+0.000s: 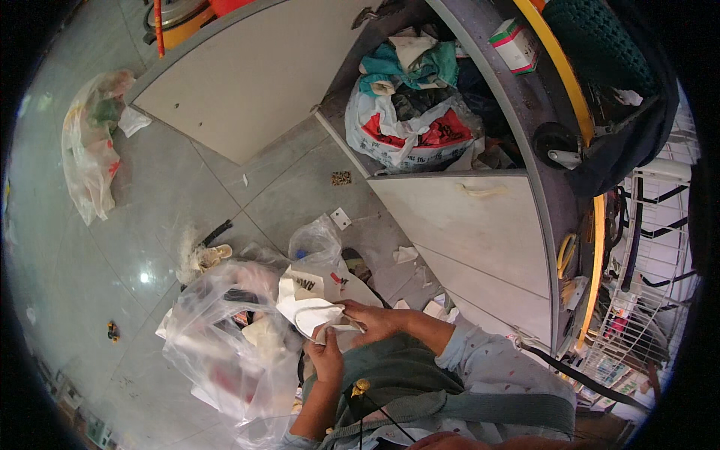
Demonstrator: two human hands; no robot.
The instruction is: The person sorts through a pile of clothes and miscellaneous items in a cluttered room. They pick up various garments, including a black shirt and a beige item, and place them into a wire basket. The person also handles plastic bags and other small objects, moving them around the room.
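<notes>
My left hand [326, 355] and my right hand [376, 323] are both closed on the near edge of a white paper or fabric piece [308, 311]. It looks like a folded bag with a looped cord, and its far part bears dark lettering. Directly to the left of my hands lies a large clear plastic bag [225, 343], filled with pale, pink and dark things that are hard to make out. Another clear plastic bag [316, 239] with a small blue item in it rests just beyond the white piece. Part of a shoe [355, 263] shows on the floor.
An open cabinet [450, 225] holds a stuffed printed plastic bag [413, 149] with teal cloth on top; its door [242, 73] swings out over the tiles. Yellow-handled scissors [565, 253] and a small box [514, 48] sit on the worktop. Another plastic bag [93, 152] lies far left.
</notes>
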